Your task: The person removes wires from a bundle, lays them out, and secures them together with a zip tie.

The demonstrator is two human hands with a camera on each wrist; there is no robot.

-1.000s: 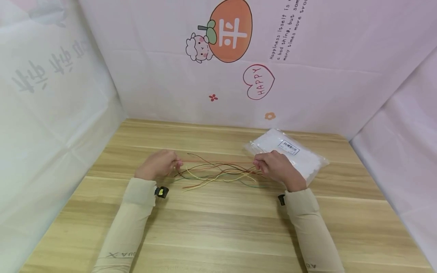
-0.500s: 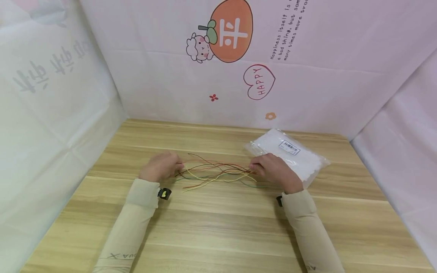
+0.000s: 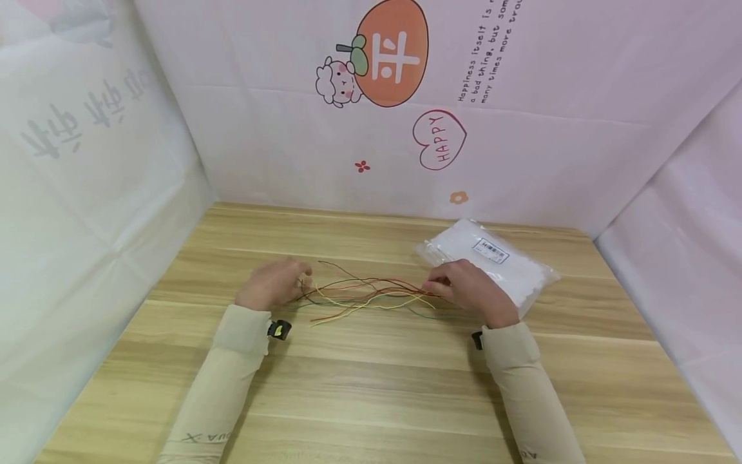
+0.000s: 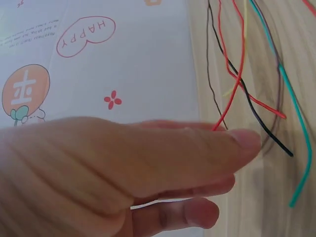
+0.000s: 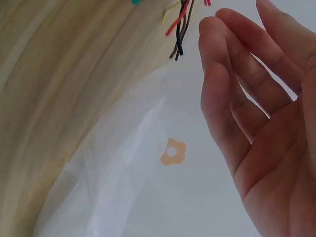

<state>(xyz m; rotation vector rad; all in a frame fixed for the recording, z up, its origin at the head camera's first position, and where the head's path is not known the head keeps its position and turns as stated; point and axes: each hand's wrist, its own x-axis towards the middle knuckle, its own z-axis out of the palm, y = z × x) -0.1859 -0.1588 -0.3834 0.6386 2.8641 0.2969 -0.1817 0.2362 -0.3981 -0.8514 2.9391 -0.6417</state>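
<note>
Several thin coloured wires, among them red, black, yellow, teal and brown, lie loosely crossed on the wooden table between the hands. My left hand hovers at their left ends with thumb and fingers apart. In the left wrist view, a red wire passes out of sight behind the thumb; touching cannot be told. A teal wire and a black wire end beyond the fingertips. My right hand is at the right ends, its fingers loosely bent. The right wrist view shows a black wire beside its fingertips.
A white packet in clear plastic with a barcode label lies behind and partly under the right hand. White printed cloth stands behind the wooden table and on both sides.
The orange-red wire stretched between both hands a second ago has come down among the others. The left hand's thumb and fingers have parted; the right hand has loosened and shifted slightly left.
</note>
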